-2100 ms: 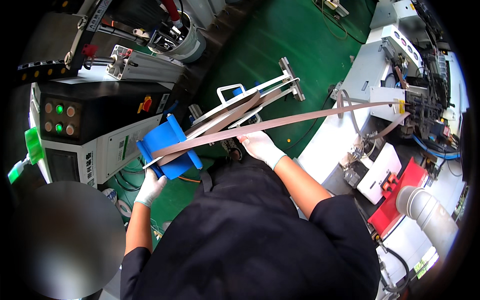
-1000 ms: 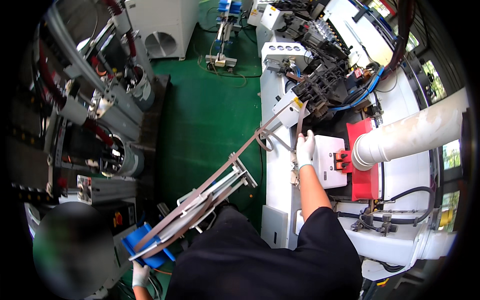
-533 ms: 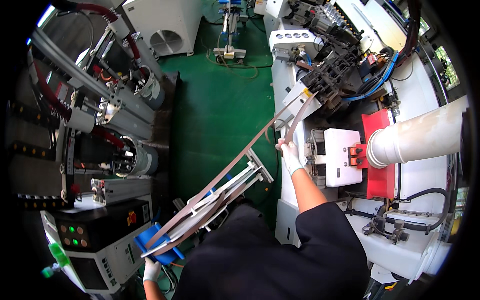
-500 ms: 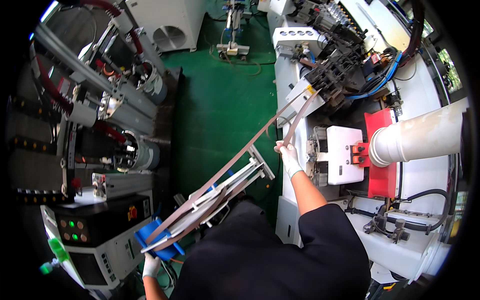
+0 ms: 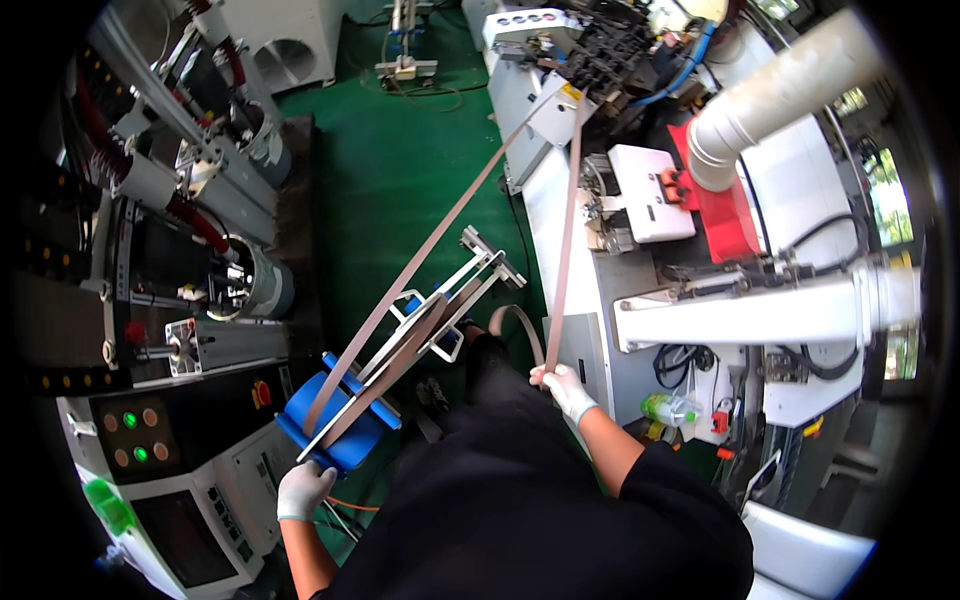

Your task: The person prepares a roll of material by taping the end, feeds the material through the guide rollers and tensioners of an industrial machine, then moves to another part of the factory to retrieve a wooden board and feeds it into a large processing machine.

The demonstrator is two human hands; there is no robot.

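A long brown strip (image 5: 425,255) runs from a blue reel stand (image 5: 340,420) up to the black feed head of a white machine (image 5: 600,60), then back down as a second run (image 5: 562,250). My right hand (image 5: 563,388), in a white glove, grips the lower end of that second run beside the machine's body. My gloved left hand (image 5: 303,488) holds the bottom edge of the blue reel stand, which carries a flat reel in a white metal frame (image 5: 470,275).
A grey control cabinet with green lamps and a red button (image 5: 190,430) stands at my left. Motors and rails (image 5: 210,230) line the far left. A white pipe (image 5: 770,90) and red plate (image 5: 730,215) sit on the machine at right. Green floor (image 5: 400,150) lies between.
My right hand has pulled the strip down from the machine's upper part to near my chest, forming a long second run. My left hand stays on the blue stand. My view shifted.
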